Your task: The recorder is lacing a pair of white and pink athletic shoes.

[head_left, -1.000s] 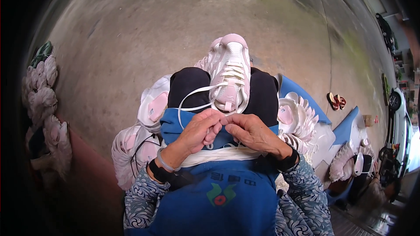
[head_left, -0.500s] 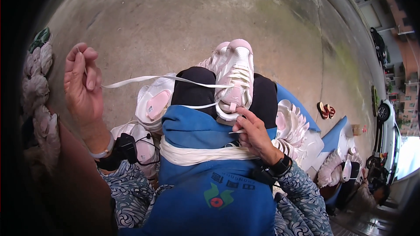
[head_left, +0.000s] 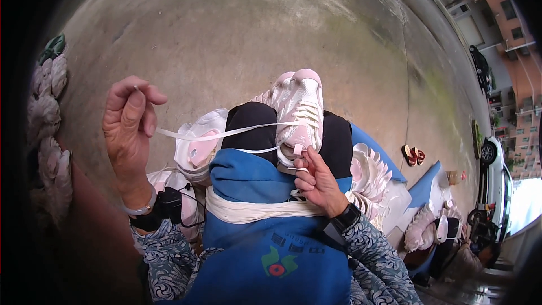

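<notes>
Sneaker (head_left: 307, 96), pink and white mesh, rests toe-outward between black-clad knees (head_left: 251, 127), pale shoes (head_left: 197, 149) crowding the left one; left hand (head_left: 127, 127) pinches its flat lace (head_left: 226, 133), right hand (head_left: 319, 179) curls at the collar (head_left: 285, 161), grip unclear.

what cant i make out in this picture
All in the head view:
- part of the white lace inside the left hand: that hand hides it
- what the right hand encloses: its own grip covers it
- most of the second shoe: behind the front shoe
- details of the white pile, far left: blurred
- the blue apron's far end: cut off by the lower edge
</notes>
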Action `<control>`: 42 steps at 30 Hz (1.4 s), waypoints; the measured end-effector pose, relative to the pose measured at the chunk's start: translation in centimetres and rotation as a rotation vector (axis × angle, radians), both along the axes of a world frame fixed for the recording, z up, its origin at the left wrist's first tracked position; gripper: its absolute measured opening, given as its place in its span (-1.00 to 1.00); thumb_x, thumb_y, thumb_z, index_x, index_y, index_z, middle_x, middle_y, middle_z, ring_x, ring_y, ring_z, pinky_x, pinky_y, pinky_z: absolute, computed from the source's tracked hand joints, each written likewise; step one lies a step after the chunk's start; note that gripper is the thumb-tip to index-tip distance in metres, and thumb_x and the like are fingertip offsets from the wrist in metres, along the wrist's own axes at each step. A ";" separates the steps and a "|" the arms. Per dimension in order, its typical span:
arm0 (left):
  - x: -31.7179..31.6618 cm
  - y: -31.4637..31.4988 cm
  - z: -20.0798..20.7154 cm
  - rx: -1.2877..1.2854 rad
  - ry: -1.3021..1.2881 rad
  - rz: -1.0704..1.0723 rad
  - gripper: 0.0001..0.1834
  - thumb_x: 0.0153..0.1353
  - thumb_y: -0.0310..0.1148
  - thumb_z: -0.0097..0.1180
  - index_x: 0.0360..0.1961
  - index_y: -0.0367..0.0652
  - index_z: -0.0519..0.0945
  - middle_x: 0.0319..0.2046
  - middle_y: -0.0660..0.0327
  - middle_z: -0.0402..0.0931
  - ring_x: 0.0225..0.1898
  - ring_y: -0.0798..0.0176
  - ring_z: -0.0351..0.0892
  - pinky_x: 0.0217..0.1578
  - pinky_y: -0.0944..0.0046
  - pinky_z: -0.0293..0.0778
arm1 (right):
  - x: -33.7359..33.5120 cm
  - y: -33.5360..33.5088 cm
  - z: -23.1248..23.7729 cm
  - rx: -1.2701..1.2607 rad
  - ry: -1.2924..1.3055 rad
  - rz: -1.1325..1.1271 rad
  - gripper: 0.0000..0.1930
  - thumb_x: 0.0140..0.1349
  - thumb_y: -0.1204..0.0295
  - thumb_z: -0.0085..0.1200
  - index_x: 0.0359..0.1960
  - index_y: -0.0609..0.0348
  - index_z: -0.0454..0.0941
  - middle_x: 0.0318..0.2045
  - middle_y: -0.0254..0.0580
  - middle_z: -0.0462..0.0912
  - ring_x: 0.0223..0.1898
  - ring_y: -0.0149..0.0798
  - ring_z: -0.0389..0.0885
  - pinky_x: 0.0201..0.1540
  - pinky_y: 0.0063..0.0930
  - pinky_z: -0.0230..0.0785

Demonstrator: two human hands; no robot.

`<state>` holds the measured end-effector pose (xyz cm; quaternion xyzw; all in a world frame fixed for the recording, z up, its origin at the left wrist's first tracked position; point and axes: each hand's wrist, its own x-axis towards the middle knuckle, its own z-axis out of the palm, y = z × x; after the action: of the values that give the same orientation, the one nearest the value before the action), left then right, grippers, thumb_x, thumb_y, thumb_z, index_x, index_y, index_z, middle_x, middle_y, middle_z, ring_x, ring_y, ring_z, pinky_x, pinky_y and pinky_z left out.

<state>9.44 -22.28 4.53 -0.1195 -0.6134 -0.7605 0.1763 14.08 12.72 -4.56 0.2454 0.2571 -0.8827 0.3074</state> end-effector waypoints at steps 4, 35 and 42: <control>0.8 6.2 -0.7 -0.040 -0.244 -0.197 -0.83 0.36 -0.39 -0.02 -0.10 -0.23 0.49 -0.32 0.20 0.63 -0.62 0.61 0.26 -0.58 0.63 0.24 | -1.8 -2.0 -0.1 0.184 -0.082 0.009 -0.75 0.37 0.13 -0.05 -0.33 0.00 0.39 -0.57 -0.32 0.53 -0.82 -0.59 0.02 -0.79 -0.70 -0.09; -4.3 16.5 -6.4 -1.376 0.111 -0.143 -0.90 0.17 -0.40 0.05 -0.42 -0.15 0.57 -0.50 0.09 0.50 -0.39 0.00 0.51 -0.34 0.07 0.38 | -1.2 -0.1 -0.9 0.218 -0.022 0.105 -0.66 0.37 0.12 -0.04 -0.49 0.07 0.37 -0.69 -0.38 0.40 -0.80 -0.61 0.03 -0.80 -0.71 -0.10; -5.2 16.2 -7.1 -1.273 0.208 -0.197 -0.91 0.13 -0.40 0.09 -0.41 -0.11 0.62 -0.48 0.21 0.52 -0.33 0.13 0.46 -0.12 0.11 0.21 | -1.4 -0.4 -0.5 0.264 -0.026 0.085 -0.61 0.35 0.11 -0.02 -0.55 0.11 0.38 -0.69 -0.37 0.39 -0.80 -0.62 0.05 -0.80 -0.71 -0.11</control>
<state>4.21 -6.12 -2.53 -0.3291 -0.9099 -0.2456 0.0590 12.69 12.30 -5.05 0.2841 0.3772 -0.8240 0.3131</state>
